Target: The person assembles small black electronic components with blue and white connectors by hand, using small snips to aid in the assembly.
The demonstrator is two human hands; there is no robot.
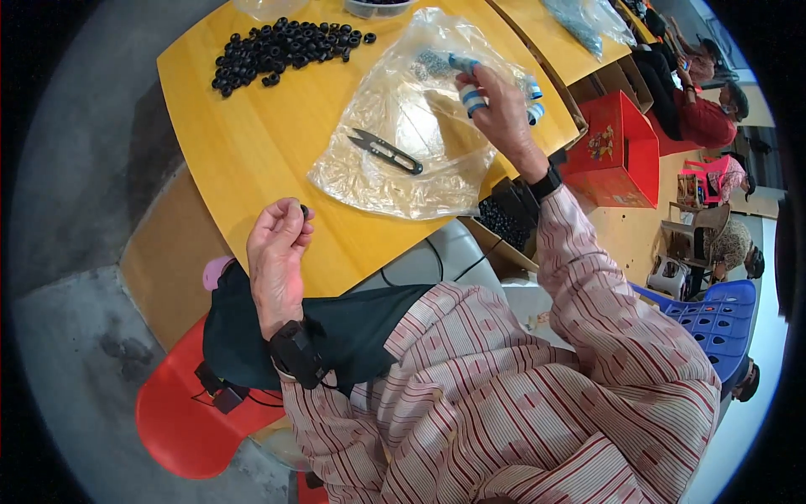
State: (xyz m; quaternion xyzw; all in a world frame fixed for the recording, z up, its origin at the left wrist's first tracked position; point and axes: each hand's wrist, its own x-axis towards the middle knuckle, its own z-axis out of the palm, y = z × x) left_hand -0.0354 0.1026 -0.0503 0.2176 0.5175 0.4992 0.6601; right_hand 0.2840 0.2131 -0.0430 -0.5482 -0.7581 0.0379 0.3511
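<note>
My left hand (280,262) is raised off the near left table edge, its thumb and fingers pinching a small round black piece (305,212). Over the far part of a clear plastic bag (369,181), my right hand (504,113) bends its fingers together beside a small heap of tiny grey pieces (430,65). Blue-and-white bands (473,99) show at its fingers. Whatever sits between those fingertips is too small to make out. Black thread snips (384,152) lie on the bag between my hands.
Many black ring-shaped pieces (285,50) are spread over the far left of the yellow table (197,109). A clear tub (376,7) stands behind them. Right of the table are a red bin (617,151) and a box of small dark pieces (502,227). Several people sit farther right.
</note>
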